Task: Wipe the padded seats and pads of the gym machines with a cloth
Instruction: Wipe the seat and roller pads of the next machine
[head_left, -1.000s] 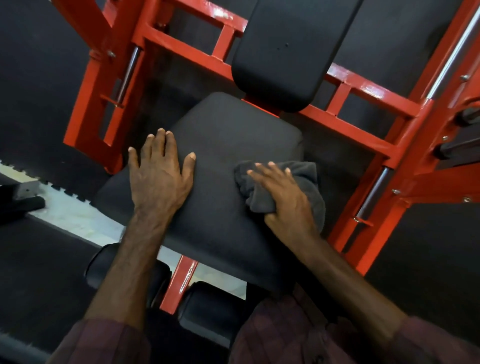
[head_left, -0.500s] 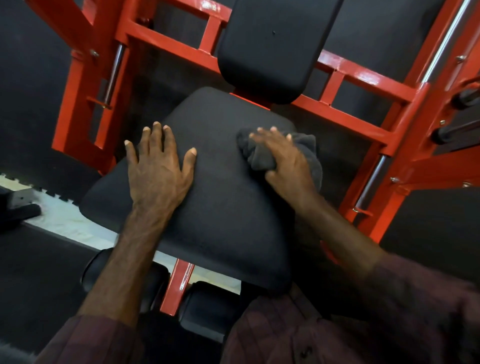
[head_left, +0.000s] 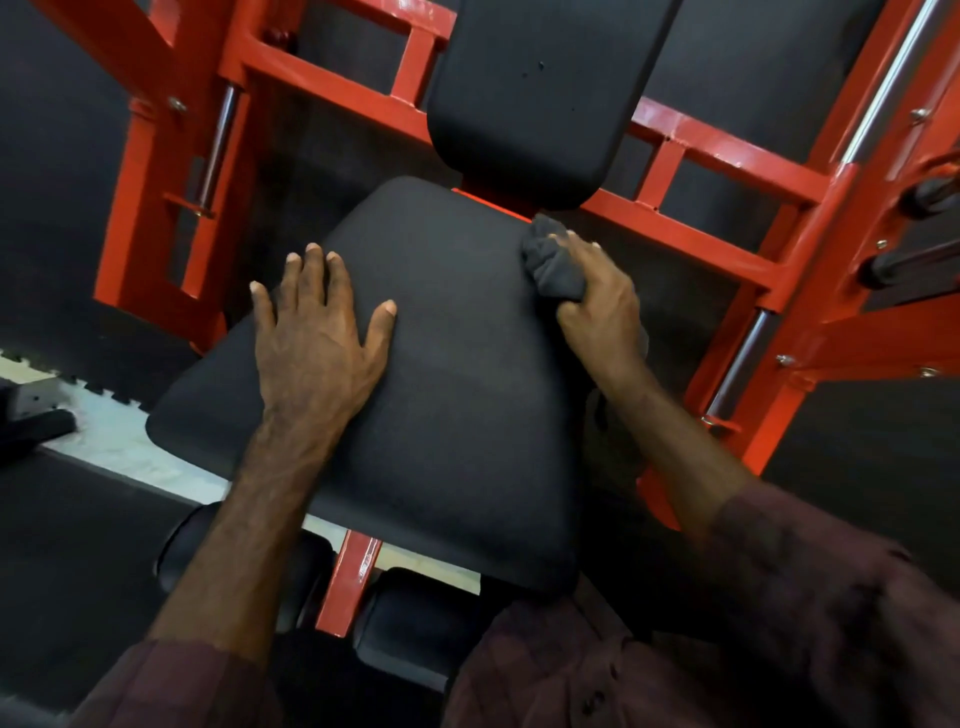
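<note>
Black seat (head_left: 441, 374), cloth (head_left: 551, 262) (bunched) at far-right edge

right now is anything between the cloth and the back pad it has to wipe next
Nothing visible. The cloth, gripped in the right hand, sits at the seat's far right corner, just below the back pad, with only a small open gap between.

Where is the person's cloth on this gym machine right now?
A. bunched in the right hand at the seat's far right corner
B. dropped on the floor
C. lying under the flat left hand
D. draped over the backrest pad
A: the right hand grips the dark cloth bunched up at the far right corner of the seat pad, while the left hand lies flat and bare.
</note>
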